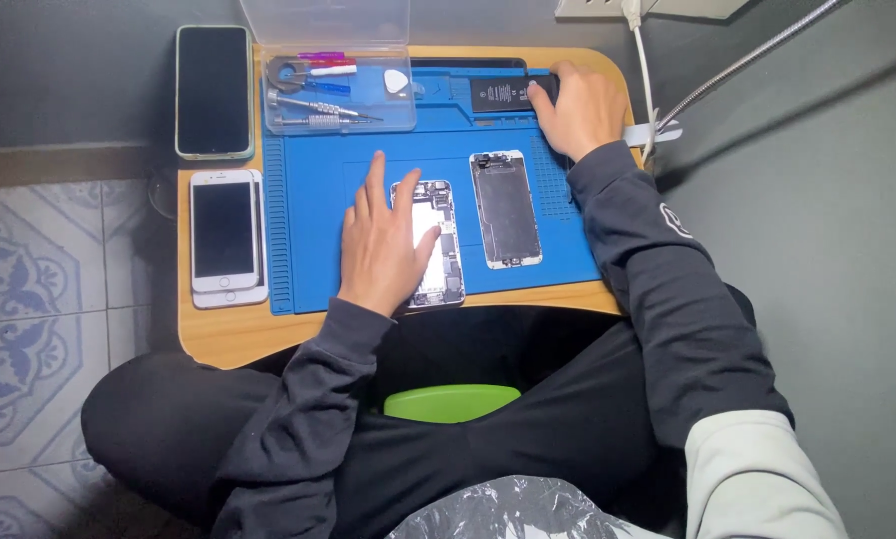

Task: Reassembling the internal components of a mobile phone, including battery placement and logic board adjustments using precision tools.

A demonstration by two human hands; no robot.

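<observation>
On a small wooden counter [230,337] topped with a blue silicone repair mat [313,200], the left hand [383,245] lies flat, fingers spread, over an opened smartphone chassis [442,250]. Just beside it, at three o'clock, lies the detached phone screen [506,208]. At one o'clock, the right hand [583,105] curls its fingers on a flat black battery [500,95]. A clear plastic tool box [338,95] sits at eleven o'clock, well apart from two white smartphones [226,238] stacked at nine.

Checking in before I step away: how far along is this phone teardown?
Done: the screen panel lies apart, beside the opened phone body on the blue mat. In hand: the left hand steadies the body; the right hand touches a black battery. Left: the body still lies open.
</observation>
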